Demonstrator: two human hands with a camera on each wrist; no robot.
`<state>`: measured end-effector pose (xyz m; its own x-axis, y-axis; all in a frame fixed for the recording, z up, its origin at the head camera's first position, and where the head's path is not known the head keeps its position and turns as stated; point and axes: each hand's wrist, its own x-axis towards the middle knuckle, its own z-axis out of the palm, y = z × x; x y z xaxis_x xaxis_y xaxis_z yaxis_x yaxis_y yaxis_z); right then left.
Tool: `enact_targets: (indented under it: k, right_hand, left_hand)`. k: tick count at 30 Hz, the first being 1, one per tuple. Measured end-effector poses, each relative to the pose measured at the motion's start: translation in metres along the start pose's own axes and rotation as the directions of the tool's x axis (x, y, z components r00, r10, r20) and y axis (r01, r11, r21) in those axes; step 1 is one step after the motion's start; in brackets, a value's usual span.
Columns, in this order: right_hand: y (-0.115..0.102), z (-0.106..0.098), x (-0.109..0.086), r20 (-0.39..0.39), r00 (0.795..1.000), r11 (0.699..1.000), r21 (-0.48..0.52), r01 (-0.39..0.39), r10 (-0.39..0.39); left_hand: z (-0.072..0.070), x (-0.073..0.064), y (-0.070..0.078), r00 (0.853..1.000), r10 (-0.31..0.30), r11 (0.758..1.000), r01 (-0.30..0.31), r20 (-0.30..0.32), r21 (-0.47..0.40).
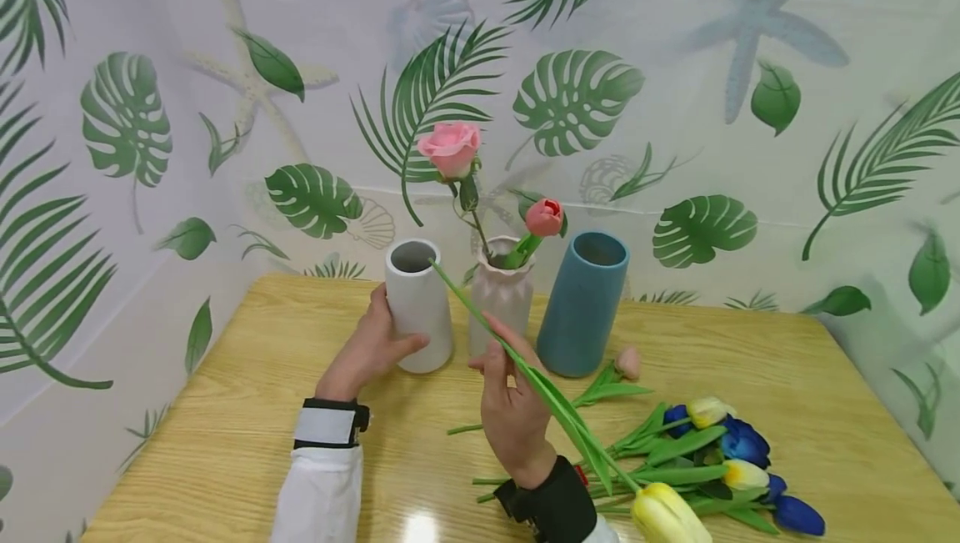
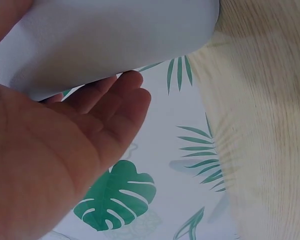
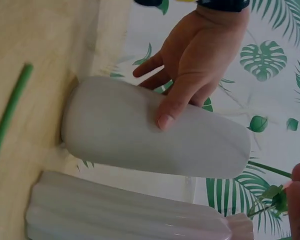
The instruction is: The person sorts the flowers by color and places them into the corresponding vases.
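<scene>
bench [image 1: 247, 443]: carries three vases. blue vase [image 1: 581, 318] at right; white vase [image 1: 420, 301] at left, upright; pink vase [image 1: 512, 297] between, with rose [image 1: 452, 149] and red tulip [image 1: 545, 218] in it. loose flowers [image 1: 686, 445] lie at right, near side.

hands: left hand [image 1: 375, 343] grips the white vase, thumb in front, fingers round the back; right hand [image 1: 513, 418] pinches the yellow tulip [image 1: 667, 514] by its stem [image 3: 271, 169], bloom hanging back past the wrist. stem tip [image 1: 433, 263] at the white vase's rim; inside or just over, cannot tell.

risks, my judgement: tip could snag on the rim and skid off if the angle stays this slanted; the overhanging bloom could twist the stem in the pinch; a sideways shove could tilt the vase.

views: left wrist shows fingertips against the vase, hidden from head; right wrist shows the gap between white and pink vases; only head shows the blue one.
</scene>
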<state>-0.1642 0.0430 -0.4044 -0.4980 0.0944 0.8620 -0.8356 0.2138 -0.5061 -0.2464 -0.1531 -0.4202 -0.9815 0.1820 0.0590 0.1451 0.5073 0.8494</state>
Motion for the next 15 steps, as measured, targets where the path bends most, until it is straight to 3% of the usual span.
enact_targets:
  k: [3, 6, 11, 15]
  right_hand:
    - [0.003, 0.004, 0.011, 0.102, 0.993, 0.994, -0.1, -0.053, 0.063]
    - [0.006, 0.01, 0.032, 0.195, 0.97, 0.968, -0.231, -0.101, 0.148]
    - [0.012, 0.021, 0.074, 0.224, 0.95, 0.894, -0.436, -0.1, 0.216]
    - [0.012, 0.034, 0.103, 0.233, 0.932, 0.855, -0.502, -0.128, 0.276]
  left_hand:
    - [0.001, 0.0, -0.001, 1.0, 0.004, 1.0, -0.004, -0.002, 0.009]
    - [0.001, 0.0, -0.001, 1.0, 0.009, 1.0, -0.009, -0.005, 0.02]
    - [0.0, 0.001, 0.001, 1.0, 0.003, 1.0, -0.003, 0.007, 0.021]
    - [-0.002, 0.001, 0.002, 1.0, 0.0, 1.0, 0.0, 0.011, 0.028]
